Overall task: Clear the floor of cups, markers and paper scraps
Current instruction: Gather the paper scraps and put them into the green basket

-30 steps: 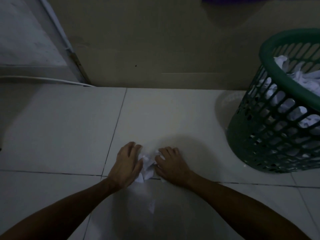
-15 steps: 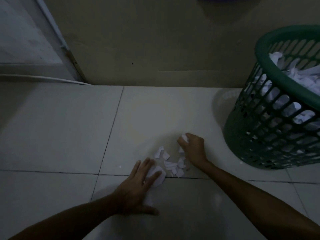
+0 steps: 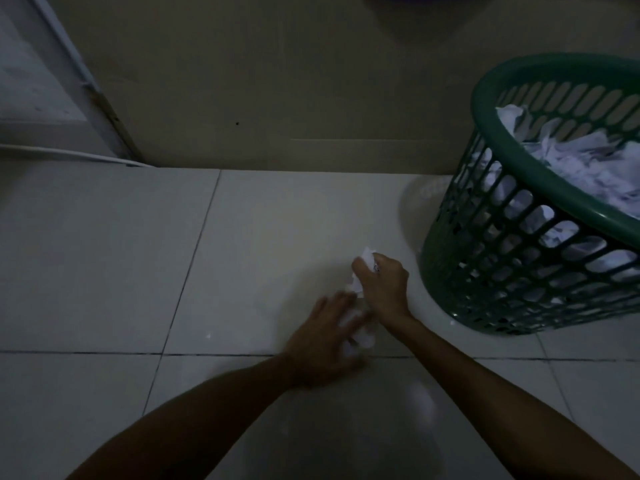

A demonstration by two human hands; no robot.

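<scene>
Fingers of the right hand (image 3: 384, 289) are curled round a wad of paper scraps (image 3: 363, 271), held just above the floor (image 3: 104, 254). The left hand (image 3: 325, 341), blurred, is laid over loose scraps (image 3: 362, 337) on the tile; its finger state cannot be told. A green basket (image 3: 512, 271) holding crumpled paper (image 3: 588, 168) is seen near, right.

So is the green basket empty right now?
No, the green basket already holds a heap of crumpled white paper, visible over its rim and through its slotted wall.
</scene>
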